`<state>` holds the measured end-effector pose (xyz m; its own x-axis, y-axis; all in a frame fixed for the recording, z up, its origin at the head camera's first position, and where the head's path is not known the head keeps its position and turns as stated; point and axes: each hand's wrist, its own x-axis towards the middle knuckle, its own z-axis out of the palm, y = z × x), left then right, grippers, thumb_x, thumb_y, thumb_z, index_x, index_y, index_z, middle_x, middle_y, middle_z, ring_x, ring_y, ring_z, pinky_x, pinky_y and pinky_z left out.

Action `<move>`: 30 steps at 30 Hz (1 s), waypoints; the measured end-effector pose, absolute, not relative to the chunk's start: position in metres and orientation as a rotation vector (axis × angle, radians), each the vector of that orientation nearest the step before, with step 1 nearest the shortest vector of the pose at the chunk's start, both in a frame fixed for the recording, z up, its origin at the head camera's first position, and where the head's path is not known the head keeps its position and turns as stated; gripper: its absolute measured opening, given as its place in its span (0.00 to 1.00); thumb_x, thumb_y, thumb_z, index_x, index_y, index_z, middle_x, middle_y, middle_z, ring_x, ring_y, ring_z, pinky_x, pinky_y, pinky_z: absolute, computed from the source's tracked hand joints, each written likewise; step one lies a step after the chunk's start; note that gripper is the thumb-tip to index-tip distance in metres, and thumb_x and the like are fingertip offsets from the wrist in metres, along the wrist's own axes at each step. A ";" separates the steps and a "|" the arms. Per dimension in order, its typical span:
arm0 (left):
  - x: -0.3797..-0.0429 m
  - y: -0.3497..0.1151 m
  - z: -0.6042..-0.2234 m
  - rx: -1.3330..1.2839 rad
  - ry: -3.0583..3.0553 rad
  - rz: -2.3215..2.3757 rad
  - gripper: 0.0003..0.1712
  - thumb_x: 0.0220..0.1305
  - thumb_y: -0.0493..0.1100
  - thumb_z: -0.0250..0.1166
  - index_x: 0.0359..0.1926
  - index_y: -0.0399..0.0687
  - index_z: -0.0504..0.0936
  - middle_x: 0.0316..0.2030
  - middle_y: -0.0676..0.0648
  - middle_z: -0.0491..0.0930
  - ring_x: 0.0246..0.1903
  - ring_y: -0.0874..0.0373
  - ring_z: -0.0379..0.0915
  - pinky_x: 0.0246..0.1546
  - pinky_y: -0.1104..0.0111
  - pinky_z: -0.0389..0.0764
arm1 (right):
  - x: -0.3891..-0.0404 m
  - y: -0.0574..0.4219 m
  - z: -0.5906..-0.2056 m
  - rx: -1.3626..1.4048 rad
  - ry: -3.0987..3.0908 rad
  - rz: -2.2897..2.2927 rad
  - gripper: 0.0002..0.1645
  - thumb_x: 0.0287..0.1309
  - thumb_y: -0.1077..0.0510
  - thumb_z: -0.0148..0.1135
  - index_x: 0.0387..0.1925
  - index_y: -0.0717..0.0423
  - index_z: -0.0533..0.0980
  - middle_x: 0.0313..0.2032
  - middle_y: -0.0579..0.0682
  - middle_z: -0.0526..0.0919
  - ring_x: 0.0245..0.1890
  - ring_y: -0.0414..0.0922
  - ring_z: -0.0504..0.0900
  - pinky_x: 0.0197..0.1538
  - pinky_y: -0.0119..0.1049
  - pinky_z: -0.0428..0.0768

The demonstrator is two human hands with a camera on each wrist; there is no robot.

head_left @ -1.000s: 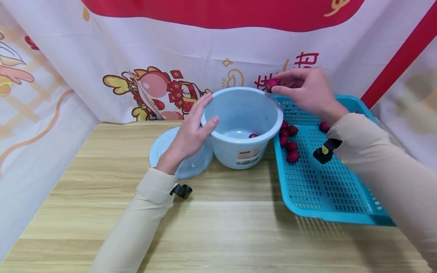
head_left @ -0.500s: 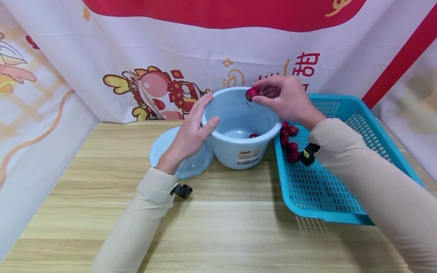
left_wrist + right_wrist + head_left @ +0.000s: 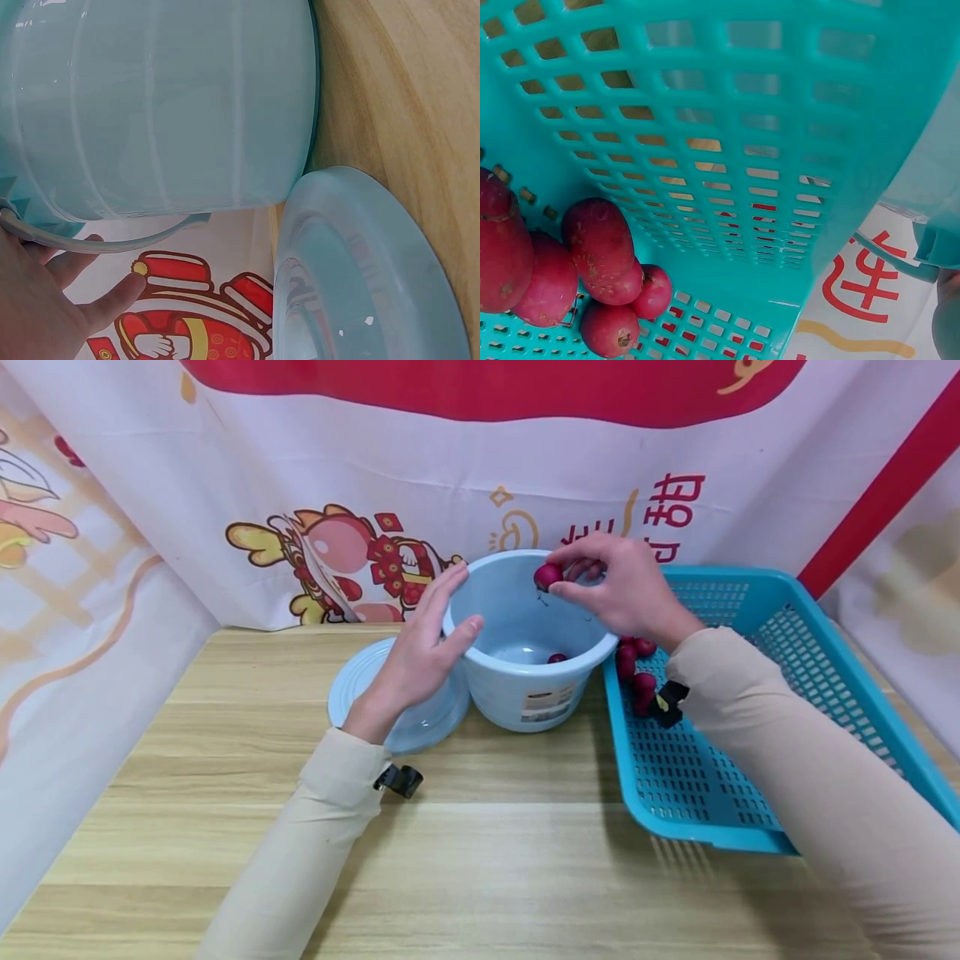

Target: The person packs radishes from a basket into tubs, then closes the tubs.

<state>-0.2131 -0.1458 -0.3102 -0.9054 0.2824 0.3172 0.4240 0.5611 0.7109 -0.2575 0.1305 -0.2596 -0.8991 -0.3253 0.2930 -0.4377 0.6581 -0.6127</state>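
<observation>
A light blue lidless bucket (image 3: 487, 693) stands mid-table, with one red radish (image 3: 557, 658) visible on its bottom. My left hand (image 3: 420, 652) rests against its left rim, fingers extended. In the left wrist view those fingers lie by the bucket's handle (image 3: 112, 246). Over the bucket's right side, my right hand (image 3: 626, 589) pinches another red radish (image 3: 548, 577) between thumb and fingers, a thin root hanging below it. Several more radishes (image 3: 600, 240) lie in the turquoise perforated basket (image 3: 701, 835) to the right. The right wrist view barely shows the right hand, at its right edge.
The bucket's round blue lid (image 3: 427, 731) lies on the wooden table (image 3: 510, 860), left of the bucket. A printed white and red cloth (image 3: 375, 452) hangs close behind. The basket's tall left wall stands right beside the bucket, below my right forearm.
My right hand has carried the pinched radish left, from above the basket's back corner to over the bucket's opening. The left hand and the bucket have stayed in place.
</observation>
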 end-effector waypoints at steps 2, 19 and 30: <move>-0.213 -0.146 -0.310 -0.599 -2.626 -1.264 0.44 0.75 0.64 0.51 0.85 0.58 0.53 0.86 0.57 0.47 0.85 0.55 0.45 0.80 0.37 0.58 | -0.258 0.131 -0.261 0.640 -2.713 1.054 0.26 0.66 0.54 0.73 0.64 0.50 0.82 0.57 0.54 0.85 0.53 0.50 0.83 0.57 0.47 0.83; -0.213 -0.146 -0.310 -0.602 -2.625 -1.271 0.44 0.75 0.64 0.52 0.85 0.59 0.53 0.86 0.58 0.47 0.85 0.54 0.46 0.79 0.36 0.60 | -0.257 0.130 -0.260 0.616 -2.790 1.089 0.26 0.65 0.56 0.74 0.64 0.48 0.83 0.60 0.54 0.82 0.58 0.54 0.81 0.58 0.52 0.84; -0.213 -0.145 -0.310 -0.592 -2.632 -1.269 0.44 0.75 0.65 0.51 0.85 0.60 0.53 0.86 0.59 0.47 0.85 0.54 0.45 0.80 0.36 0.58 | -0.255 0.131 -0.260 0.603 -2.808 1.097 0.26 0.64 0.56 0.75 0.63 0.47 0.83 0.60 0.53 0.81 0.57 0.52 0.80 0.57 0.52 0.85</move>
<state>-0.2131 -0.1453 -0.3095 -0.9090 0.2804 0.3083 0.4158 0.5616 0.7153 -0.2553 0.1306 -0.2597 -0.9209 -0.3335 0.2015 -0.3818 0.6687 -0.6380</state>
